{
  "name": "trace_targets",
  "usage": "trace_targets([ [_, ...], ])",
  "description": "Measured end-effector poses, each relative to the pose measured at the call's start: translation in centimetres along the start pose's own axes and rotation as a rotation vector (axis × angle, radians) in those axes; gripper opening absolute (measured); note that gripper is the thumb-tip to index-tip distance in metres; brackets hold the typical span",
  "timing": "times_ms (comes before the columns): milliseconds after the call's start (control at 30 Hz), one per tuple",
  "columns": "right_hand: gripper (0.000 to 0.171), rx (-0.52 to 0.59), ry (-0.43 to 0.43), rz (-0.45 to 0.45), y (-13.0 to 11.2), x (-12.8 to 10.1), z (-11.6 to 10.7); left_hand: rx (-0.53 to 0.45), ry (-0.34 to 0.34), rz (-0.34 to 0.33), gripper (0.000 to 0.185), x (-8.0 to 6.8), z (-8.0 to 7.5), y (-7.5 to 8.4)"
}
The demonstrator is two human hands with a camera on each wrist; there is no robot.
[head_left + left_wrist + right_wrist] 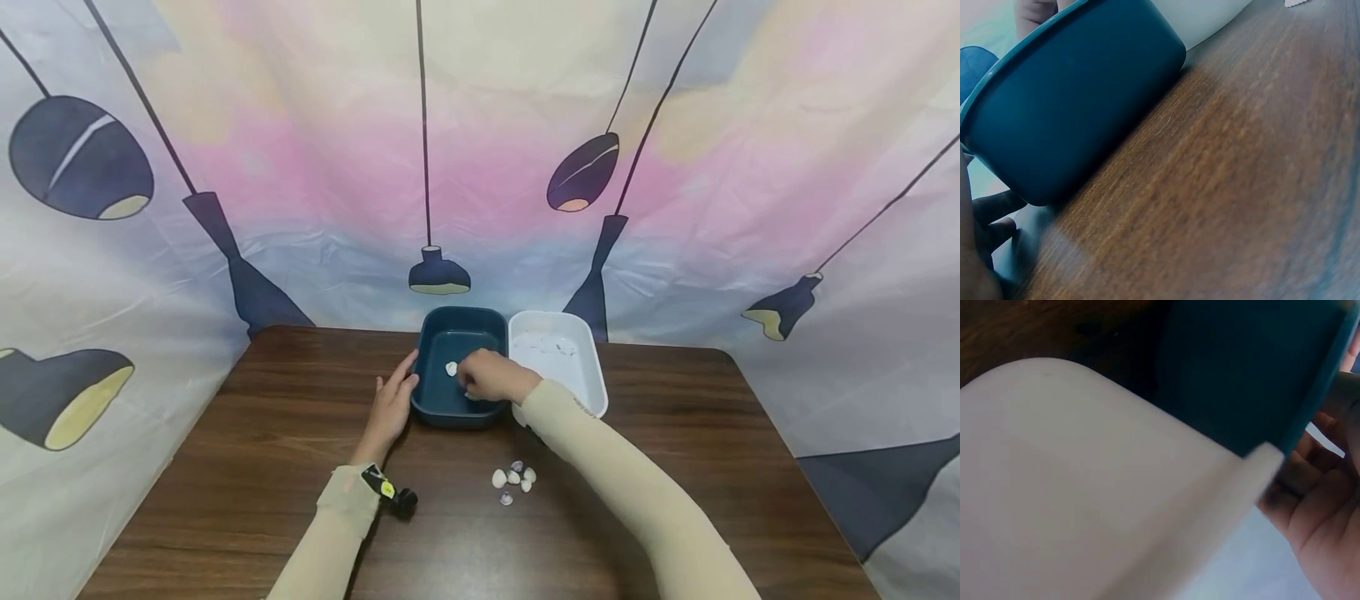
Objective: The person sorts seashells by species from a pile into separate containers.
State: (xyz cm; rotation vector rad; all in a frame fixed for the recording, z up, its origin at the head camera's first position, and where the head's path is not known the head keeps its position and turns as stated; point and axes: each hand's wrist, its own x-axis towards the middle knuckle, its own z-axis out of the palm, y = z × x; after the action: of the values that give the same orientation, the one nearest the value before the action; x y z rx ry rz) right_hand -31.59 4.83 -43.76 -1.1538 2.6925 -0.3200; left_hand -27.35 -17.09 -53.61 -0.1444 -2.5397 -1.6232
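Observation:
A dark teal rectangular basin [453,419] stands at the back middle of the table. My left hand [390,407] rests against its left side with fingers extended; the left wrist view shows some of these fingers beside the basin wall [1079,94]. My right hand [493,377] reaches inside the basin with curled fingers. A small white shell [452,368] lies on the basin floor left of that hand, and another pale piece [471,397] shows just under its fingers. In the right wrist view the right hand [1325,494] is at the basin's rim; its fingertips are hidden.
A white basin [558,354] adjoins the teal one on the right, with small dark marks or bits on its floor. In front, several white and purplish shells [513,477] lie on the brown wooden table [262,467]. Behind hangs a cloth [360,167] printed with lamps.

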Motion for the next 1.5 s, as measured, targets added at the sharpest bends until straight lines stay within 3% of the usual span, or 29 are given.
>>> trace_targets([
  [267, 0.014, 0.010, -0.006, 0.005, 0.5, -0.5, -0.1, -0.005, 0.003, 0.003, 0.052, -0.1, 0.1, 0.2],
  [500, 0.019, 0.094, 0.086, -0.076, 0.4, -2.5, -1.5, -0.010, -0.008, 0.008, 0.052, 0.0, 0.0, 0.2],
  [633, 0.021, 0.107, 0.120, -0.106, -0.2, -4.1, -2.1, -0.018, -0.007, 0.007, 0.052, 0.1, -0.1, 0.3],
  [933, 0.015, 0.047, 0.095, -0.175, -2.5, -7.1, -2.0, -0.007, 0.001, 0.011, 0.052, 0.5, -0.3, 0.1],
  [1167, 0.015, 0.012, 0.023, -0.206, -3.0, -8.1, -0.3, -0.028, -0.007, 0.031, 0.052, 0.4, -0.4, -0.1],
  [1500, 0.018, -0.015, -0.238, -0.141, -3.5, -9.1, 2.4, -0.023, -0.013, 0.018, 0.052, 0.1, -0.2, -0.2],
])
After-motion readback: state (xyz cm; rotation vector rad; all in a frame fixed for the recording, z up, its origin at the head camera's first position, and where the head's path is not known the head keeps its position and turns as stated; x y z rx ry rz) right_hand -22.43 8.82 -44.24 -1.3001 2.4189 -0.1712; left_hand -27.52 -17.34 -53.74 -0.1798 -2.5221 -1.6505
